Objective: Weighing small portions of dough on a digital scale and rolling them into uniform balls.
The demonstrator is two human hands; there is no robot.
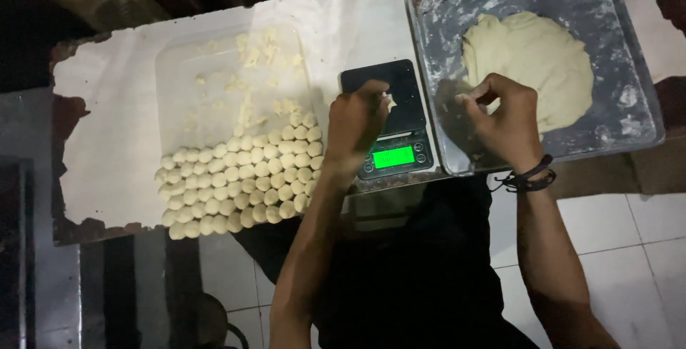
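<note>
My left hand [355,122] hovers over a small black digital scale [386,117] with a lit green display, pinching a small piece of pale dough [389,100] at its fingertips. My right hand [502,111] is over the near left corner of a floured metal baking tray [436,20], fingers pinched together on a tiny bit of dough. A large flat lump of dough [536,63] lies in the tray just beyond my right hand. Rows of several small dough balls [243,174] sit on a clear plastic sheet [207,77] left of the scale.
Loose dough scraps [261,52] are scattered on the far part of the plastic sheet. The white tabletop [107,120] has a ragged near edge. Pale floor tiles [629,235] lie below at right. A dark band circles my right wrist [530,177].
</note>
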